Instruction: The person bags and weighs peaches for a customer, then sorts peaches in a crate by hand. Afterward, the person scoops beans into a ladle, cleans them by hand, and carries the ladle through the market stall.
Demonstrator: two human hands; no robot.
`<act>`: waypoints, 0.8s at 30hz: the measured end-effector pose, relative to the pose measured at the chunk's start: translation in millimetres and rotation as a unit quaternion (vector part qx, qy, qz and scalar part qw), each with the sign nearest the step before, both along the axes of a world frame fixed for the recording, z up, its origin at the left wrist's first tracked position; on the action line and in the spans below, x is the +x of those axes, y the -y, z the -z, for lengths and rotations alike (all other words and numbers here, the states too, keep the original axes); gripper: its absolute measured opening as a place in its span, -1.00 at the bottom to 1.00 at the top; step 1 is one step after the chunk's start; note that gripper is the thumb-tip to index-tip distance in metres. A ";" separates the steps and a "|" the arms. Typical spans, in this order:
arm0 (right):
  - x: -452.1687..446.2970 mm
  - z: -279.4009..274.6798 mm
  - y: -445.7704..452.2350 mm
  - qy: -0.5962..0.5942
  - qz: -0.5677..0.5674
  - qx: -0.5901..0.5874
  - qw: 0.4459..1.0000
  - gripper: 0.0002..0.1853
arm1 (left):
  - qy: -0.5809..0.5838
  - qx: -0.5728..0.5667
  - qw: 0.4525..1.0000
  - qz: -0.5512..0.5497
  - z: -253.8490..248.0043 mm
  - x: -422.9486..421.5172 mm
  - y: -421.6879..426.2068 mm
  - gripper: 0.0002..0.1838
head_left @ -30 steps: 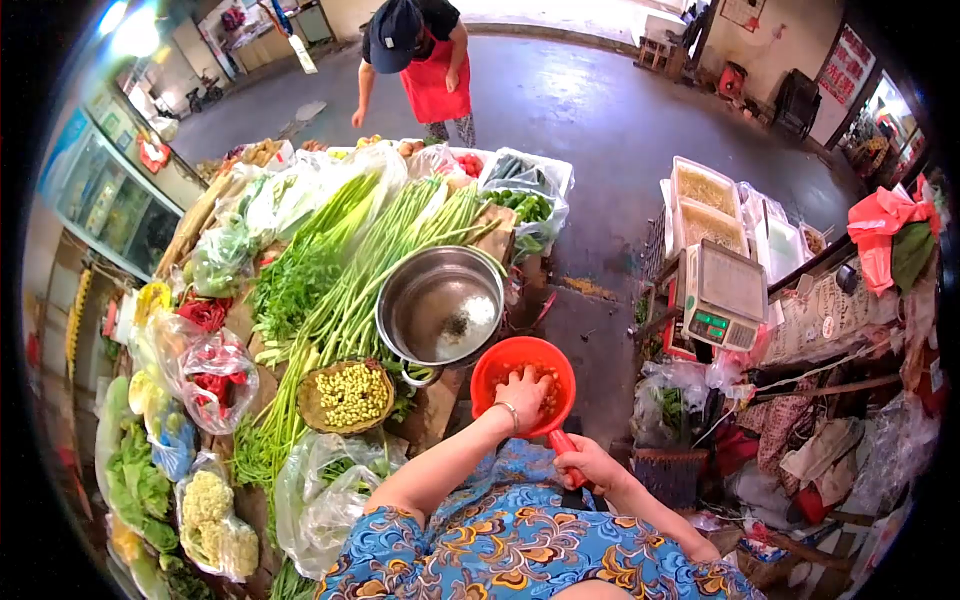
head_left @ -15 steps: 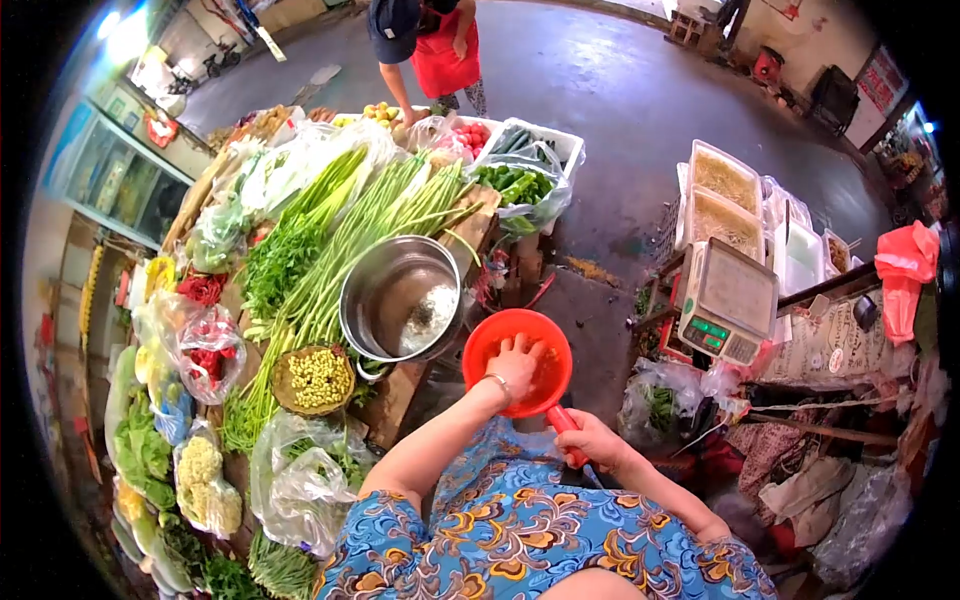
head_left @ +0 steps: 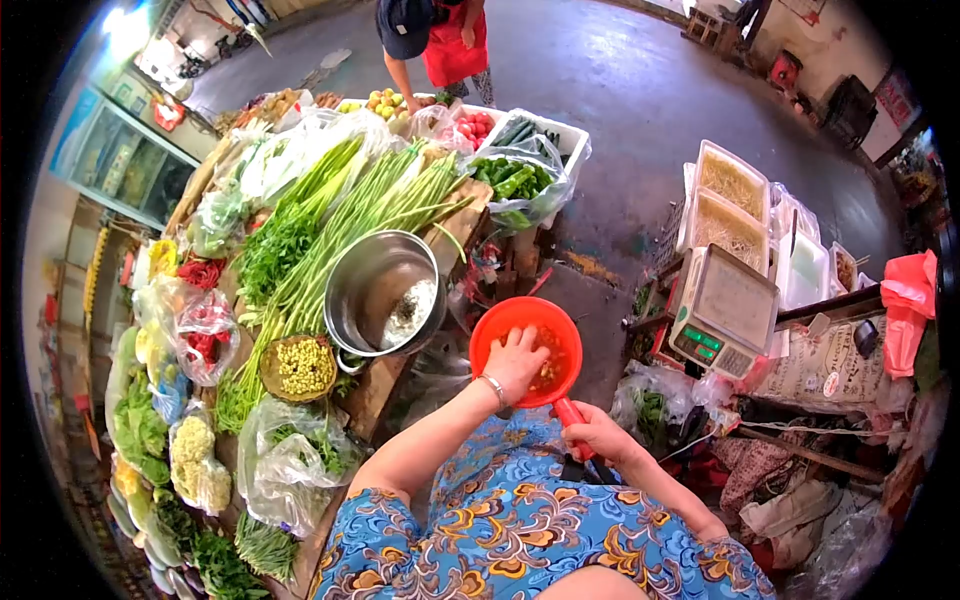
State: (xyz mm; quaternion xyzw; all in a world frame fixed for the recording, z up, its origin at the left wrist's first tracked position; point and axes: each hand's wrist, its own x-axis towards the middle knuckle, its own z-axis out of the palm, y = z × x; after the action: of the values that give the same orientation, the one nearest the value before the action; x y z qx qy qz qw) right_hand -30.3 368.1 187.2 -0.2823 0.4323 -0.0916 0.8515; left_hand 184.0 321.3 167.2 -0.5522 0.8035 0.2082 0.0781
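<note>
My right hand (head_left: 597, 432) is wrapped round the handle of a red plastic dipper (head_left: 487, 318), held over my lap. My left hand (head_left: 515, 360) reaches inside the dipper's bowl, fingers spread and pointing down. Small yellowish-brown pieces (head_left: 546, 374) lie in the bowl beside those fingers; their kind is too small to make out. Left of the dipper stands a steel pot (head_left: 350, 285) with cloudy liquid and a whitish patch in it. A round basket of yellow-green beans or kernels (head_left: 303, 366) sits beside the pot.
Long green vegetable stalks (head_left: 375, 215), bagged cauliflower (head_left: 198, 462) and other produce cover the stall on the left. A digital scale (head_left: 728, 305) and white tubs (head_left: 728, 180) stand at the right. Across the stall, a person in a red apron (head_left: 455, 48) bends over the produce.
My left hand has shifted slightly within the dipper, showing more of the pieces on its right. The dipper has moved slightly right and tilted. The view has turned a little.
</note>
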 end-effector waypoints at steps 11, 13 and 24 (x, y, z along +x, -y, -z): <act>-9.6 2.9 16.9 0.001 0.007 0.004 1.000 -0.52 | -0.148 0.152 0.977 -0.036 35.6 -18.0 12.6 -0.51; -10.6 1.8 16.9 0.007 -0.006 -0.007 1.000 -0.55 | -0.188 0.163 0.966 -0.075 46.9 -21.3 12.2 -0.60; -19.6 -5.8 28.3 0.025 0.025 0.003 0.999 -0.55 | -0.198 -0.011 0.975 -0.096 -5.7 -10.5 9.4 -0.64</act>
State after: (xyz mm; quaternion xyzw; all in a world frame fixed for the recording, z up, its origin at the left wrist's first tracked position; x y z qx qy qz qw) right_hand -49.9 339.8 193.0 -0.2664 0.4179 -0.1190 0.8604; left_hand 173.5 311.9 173.0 -0.5759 0.7483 0.3107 -0.1091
